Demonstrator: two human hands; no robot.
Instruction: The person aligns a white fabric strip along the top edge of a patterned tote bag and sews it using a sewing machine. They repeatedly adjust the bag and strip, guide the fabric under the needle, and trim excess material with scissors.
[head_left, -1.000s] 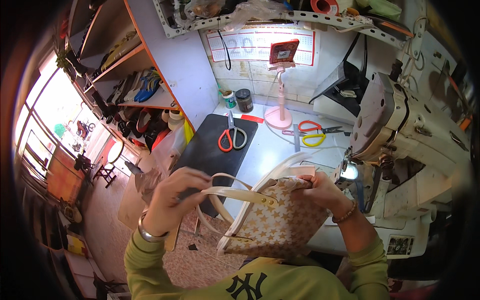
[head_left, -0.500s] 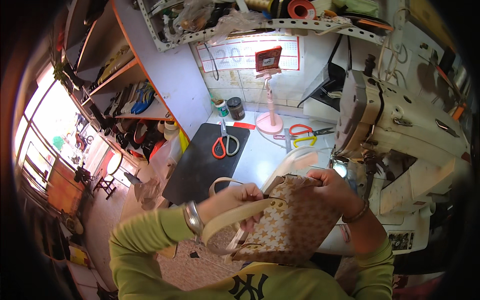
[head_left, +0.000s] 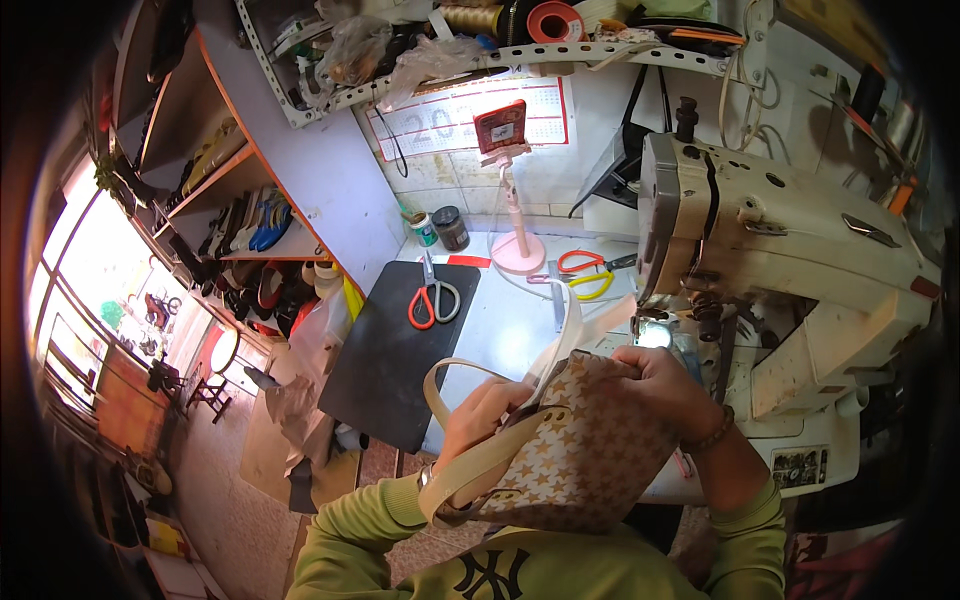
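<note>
A handbag (head_left: 585,455) patterned with tan stars is tilted in front of me, close against my body. It has cream handles (head_left: 478,470) fixed with small metal rivets. My right hand (head_left: 660,385) pinches its upper edge at the right corner. Through the loop of the near handle passes my left hand (head_left: 482,412), its fingers curled at the bag's left upper edge; the fingertips are partly hidden. A pale strip (head_left: 562,335) rises from behind the bag's opening over the white table. The bag's inside cannot be seen.
A sewing machine (head_left: 780,240) stands close on the right. On the table lie a black mat (head_left: 385,365), red-and-grey scissors (head_left: 432,302) and yellow-and-red scissors (head_left: 595,277). Behind them are a pink stand (head_left: 518,250) and two jars (head_left: 451,230). Shoe shelves (head_left: 240,210) rise at the left.
My left hand has moved further in along the bag's edge, its wrist now inside the handle loop and its elbow closer. The right hand keeps its hold. The view has shifted slightly right.
</note>
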